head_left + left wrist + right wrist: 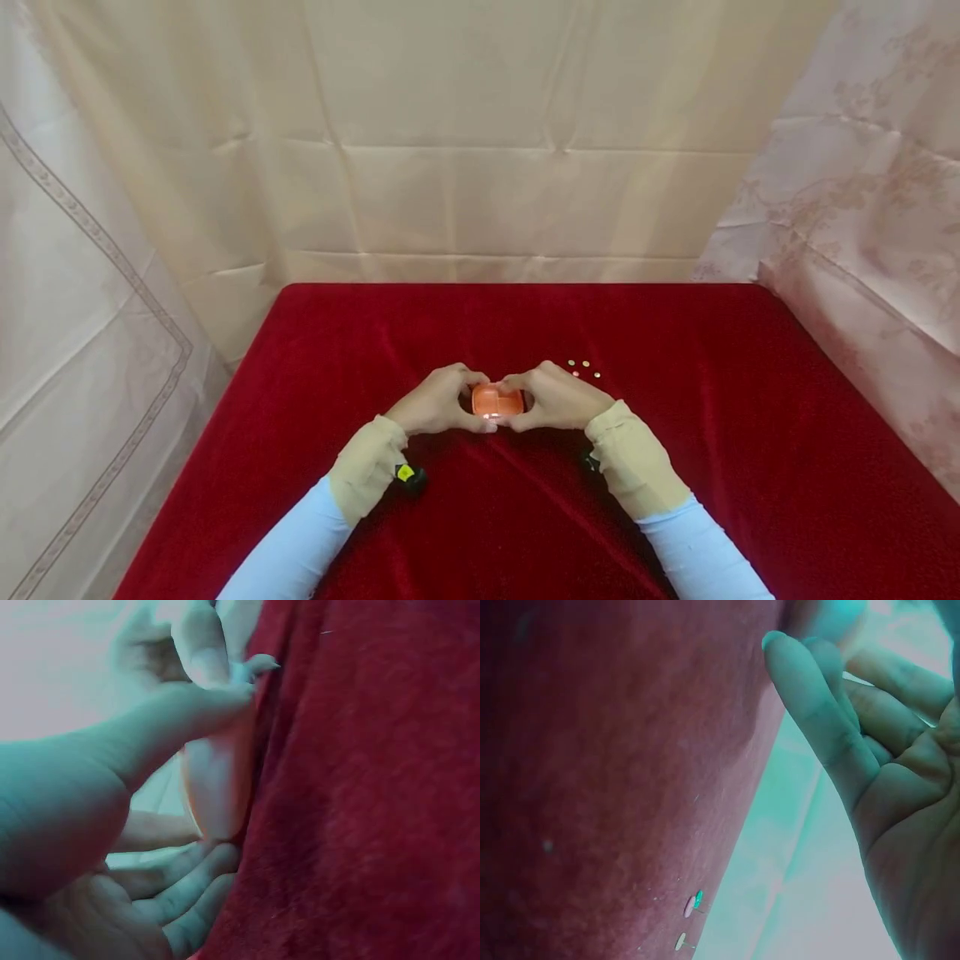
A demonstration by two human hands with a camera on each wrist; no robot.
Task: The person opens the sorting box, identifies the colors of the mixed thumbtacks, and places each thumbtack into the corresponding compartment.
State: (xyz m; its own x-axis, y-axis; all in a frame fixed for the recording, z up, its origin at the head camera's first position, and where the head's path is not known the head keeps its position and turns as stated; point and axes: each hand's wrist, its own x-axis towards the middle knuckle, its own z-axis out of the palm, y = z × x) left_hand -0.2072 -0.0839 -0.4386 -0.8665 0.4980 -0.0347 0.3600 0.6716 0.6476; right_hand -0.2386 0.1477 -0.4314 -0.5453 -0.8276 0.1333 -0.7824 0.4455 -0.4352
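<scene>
A small orange box with dividing lines across its top sits between both hands near the middle of the red cloth. My left hand grips its left end, thumb on the near side and fingers on the far side. At the other end my right hand holds it the same way, its fingertips near those of the left. In the left wrist view the side of the box shows between thumb and fingers, close over the cloth. The right wrist view shows my right hand with curled fingers; the box there is mostly hidden.
Several small thumbtacks lie on the red cloth just beyond my right hand. Pale curtains hang behind the table and along both sides. A dark wrist device is strapped at my left cuff.
</scene>
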